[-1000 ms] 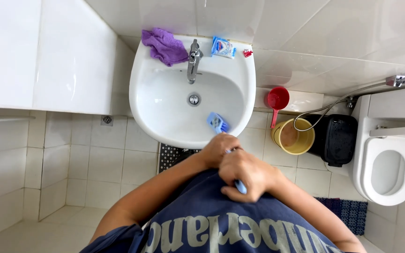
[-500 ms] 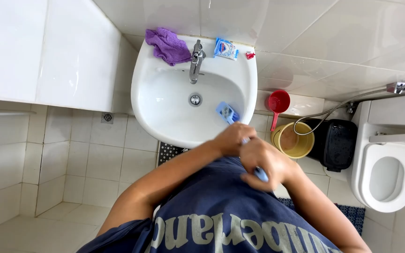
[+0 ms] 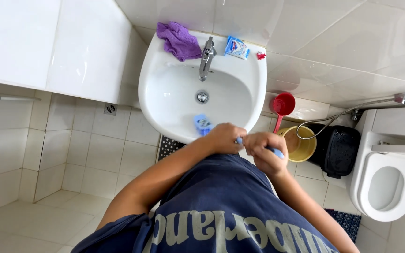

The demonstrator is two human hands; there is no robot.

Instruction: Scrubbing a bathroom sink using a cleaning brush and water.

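The slim blue plastic object (image 3: 273, 151) is mostly buried inside the closed right hand (image 3: 264, 152) and left hand (image 3: 223, 138), so can't tell what it is. Small blue item (image 3: 203, 124) in the white ceramic sink (image 3: 165, 98) is blurry, and the white toilet (image 3: 390, 173) gets cut off at the right edge

Bright, even, soft-shadowed light; slight motion blur; wide-angle bending at edges.
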